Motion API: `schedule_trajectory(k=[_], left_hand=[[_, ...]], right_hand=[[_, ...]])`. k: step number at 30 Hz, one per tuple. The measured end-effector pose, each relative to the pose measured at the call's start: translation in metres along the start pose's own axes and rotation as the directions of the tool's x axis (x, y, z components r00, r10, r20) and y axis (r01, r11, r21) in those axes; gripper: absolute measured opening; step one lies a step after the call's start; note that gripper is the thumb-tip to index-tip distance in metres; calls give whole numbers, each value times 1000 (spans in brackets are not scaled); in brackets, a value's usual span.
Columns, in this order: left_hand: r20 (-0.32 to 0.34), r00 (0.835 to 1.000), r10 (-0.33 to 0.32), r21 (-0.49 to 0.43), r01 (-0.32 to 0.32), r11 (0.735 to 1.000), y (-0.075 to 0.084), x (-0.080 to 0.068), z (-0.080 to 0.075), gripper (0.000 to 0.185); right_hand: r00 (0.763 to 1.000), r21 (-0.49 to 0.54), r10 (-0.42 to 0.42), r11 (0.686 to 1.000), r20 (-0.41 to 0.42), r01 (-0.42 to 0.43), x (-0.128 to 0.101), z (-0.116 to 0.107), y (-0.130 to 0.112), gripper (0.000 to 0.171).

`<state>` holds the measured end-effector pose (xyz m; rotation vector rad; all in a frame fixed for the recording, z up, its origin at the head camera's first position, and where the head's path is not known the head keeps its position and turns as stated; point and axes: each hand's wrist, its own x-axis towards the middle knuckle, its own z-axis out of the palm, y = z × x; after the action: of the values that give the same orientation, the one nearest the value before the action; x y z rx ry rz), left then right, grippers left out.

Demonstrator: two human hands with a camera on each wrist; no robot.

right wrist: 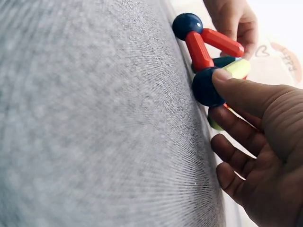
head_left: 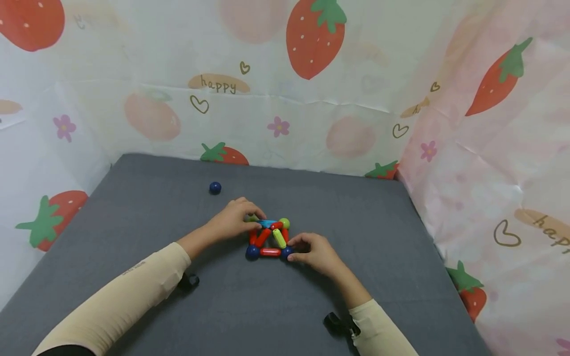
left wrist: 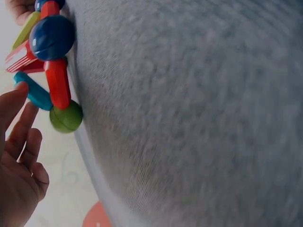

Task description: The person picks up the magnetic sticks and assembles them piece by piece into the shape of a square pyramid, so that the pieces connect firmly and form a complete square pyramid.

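A small frame of magnetic sticks and balls sits on the grey table. Its near edge is a red stick (head_left: 270, 252) between two dark blue balls, the left ball (head_left: 252, 252) and the right ball (right wrist: 207, 87). Green balls, one of them (left wrist: 66, 117) at the left, form the far corners, joined by a blue stick (left wrist: 34, 91). A yellow-green stick (head_left: 279, 239) and red sticks lean inward. My left hand (head_left: 232, 219) pinches the blue stick between thumb and fingers. With thumb and index finger, my right hand (head_left: 315, 253) grips the right dark blue ball.
One loose dark blue ball (head_left: 215, 188) lies farther back on the table (head_left: 178, 188), left of the frame. Strawberry-print sheets (head_left: 276, 99) hang along the back and both sides. Black straps (head_left: 336, 325) are at the wrists.
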<state>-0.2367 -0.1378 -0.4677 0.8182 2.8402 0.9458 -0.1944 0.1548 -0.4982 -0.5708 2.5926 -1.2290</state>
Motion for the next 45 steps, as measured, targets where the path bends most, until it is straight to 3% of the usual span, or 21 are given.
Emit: schedule_trajectory(k=[5,11,23,29,35,45], left_hand=[[-28,999,-18,-15,18,1000,-4,-3,-11,26],[-113,992,-50,-47,45,998,-21,-6,-30,28],[-234,947,-221,-96,204,974,-72,-3,-63,39],[-240,919,-311,-139,285,948,-98,-2,-66,44],[-209,902,-377,-150,351,924,-117,1,-65,50],[-182,897,-402,-135,382,914,-135,5,-57,52]], right_hand=[[1000,-1,5,1000,0,-5,-2,0,2,28],[1000,18,-10,1000,0,10,-2,0,2,29],[1000,18,-12,1000,4,12,-2,-3,-1,29],[1000,9,-13,1000,3,13,-3,-3,-1,29],[1000,11,-9,1000,1,9,-3,-3,-1,29],[1000,25,3,1000,2,-3,-3,-3,1,28]])
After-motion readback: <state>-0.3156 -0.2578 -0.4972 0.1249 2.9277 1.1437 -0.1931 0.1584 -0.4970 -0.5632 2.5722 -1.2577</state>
